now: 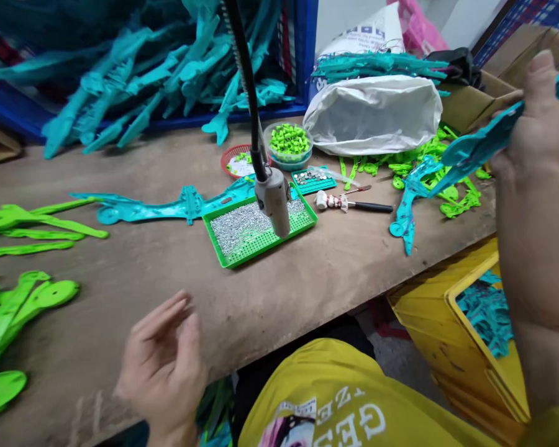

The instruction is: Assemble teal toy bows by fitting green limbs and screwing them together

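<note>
My left hand (163, 360) hovers over the table's front edge at lower left, fingers curved and apart, with nothing visible in it. At the far right my right hand (540, 118) is raised and grips a long teal plastic part (484, 139). Below that part, another teal part (406, 208) lies on the table's right side. A long teal piece (153, 210) rests left of the green perforated tray (246, 253), which holds many small silver pins (237, 223). Right of the tray lies a mallet (354, 203) with a black handle.
A lamp-like device (274, 202) hangs over the tray. Behind are a blue crate (310, 56) of teal parts, a tub of green pieces (289, 139) and a white sack (372, 118). Green parts (32, 304) lie left. A yellow bin (428, 310) stands at right.
</note>
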`<state>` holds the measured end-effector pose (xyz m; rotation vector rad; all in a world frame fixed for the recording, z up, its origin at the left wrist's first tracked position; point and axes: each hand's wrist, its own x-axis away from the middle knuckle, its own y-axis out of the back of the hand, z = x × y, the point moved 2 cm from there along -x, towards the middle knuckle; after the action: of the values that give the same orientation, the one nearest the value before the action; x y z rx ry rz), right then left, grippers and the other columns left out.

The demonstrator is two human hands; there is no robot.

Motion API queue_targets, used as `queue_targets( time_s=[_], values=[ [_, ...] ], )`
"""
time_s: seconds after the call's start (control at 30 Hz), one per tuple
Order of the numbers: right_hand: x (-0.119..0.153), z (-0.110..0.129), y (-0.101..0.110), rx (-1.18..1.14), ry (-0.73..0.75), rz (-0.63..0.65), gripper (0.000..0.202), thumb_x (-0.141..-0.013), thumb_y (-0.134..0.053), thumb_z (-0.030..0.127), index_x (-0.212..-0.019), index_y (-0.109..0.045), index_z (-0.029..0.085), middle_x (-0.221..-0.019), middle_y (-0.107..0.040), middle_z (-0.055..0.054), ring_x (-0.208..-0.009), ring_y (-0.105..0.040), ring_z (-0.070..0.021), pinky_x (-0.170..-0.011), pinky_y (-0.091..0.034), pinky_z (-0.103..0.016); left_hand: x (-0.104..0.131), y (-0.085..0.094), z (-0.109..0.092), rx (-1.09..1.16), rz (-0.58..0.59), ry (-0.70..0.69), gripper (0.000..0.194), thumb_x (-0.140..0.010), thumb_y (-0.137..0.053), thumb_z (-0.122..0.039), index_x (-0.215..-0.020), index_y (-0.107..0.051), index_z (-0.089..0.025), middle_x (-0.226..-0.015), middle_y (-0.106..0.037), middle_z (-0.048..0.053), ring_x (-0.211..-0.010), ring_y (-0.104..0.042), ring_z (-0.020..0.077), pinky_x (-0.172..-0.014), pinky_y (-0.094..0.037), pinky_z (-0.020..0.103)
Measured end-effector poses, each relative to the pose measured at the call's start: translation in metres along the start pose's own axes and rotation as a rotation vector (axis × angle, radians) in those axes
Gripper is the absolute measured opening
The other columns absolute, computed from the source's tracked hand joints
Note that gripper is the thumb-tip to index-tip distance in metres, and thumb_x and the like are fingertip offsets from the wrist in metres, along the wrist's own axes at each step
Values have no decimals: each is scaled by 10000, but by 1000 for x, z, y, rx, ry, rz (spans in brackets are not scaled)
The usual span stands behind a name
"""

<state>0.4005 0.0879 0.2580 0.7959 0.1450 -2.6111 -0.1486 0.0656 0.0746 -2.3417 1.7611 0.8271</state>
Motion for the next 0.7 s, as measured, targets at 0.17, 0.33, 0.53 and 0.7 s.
queue_targets(
  time_s=[0.17,0.33,0.53,0.7],
  values=[
    [136,36,-39,-131,-105,14,316,-880,-617,514,-830,-490,229,-691,-550,32,-553,-513,-99,-554,-412,-269,24,-39,-41,212,384,129,329,-937,-609,-204,-1266,-597,-202,-1179,-707,86,-1027,-711,182,-893,-608,329],
    [278,11,-63,22,-401,271,490,-701,-805,533,-894,-464,240,-701,-526,73,-595,-503,-106,-593,-436,-262,38,-86,-71,74,660,-122,817,-854,-702,-279,-1548,-275,-217,-1514,-461,176,-1398,-468,323,-1127,-442,545],
    [319,-17,-51,58,-370,634,357,-871,-613,567,-835,-499,231,-654,-538,60,-573,-503,-114,-580,-434,-255,52,-153,-67,41,848,41,834,-778,-616,-162,-1535,-267,-137,-1455,-530,213,-1235,-619,311,-987,-539,442],
    [239,-56,-9,616,-205,595,241,-920,-449,385,-849,-611,220,-858,-701,-43,-816,-667,-185,-805,-523,-306,40,-170,-61,119,805,220,527,-837,-522,-163,-1363,-500,-198,-980,-719,42,-824,-684,180,-776,-526,298]
  ],
)
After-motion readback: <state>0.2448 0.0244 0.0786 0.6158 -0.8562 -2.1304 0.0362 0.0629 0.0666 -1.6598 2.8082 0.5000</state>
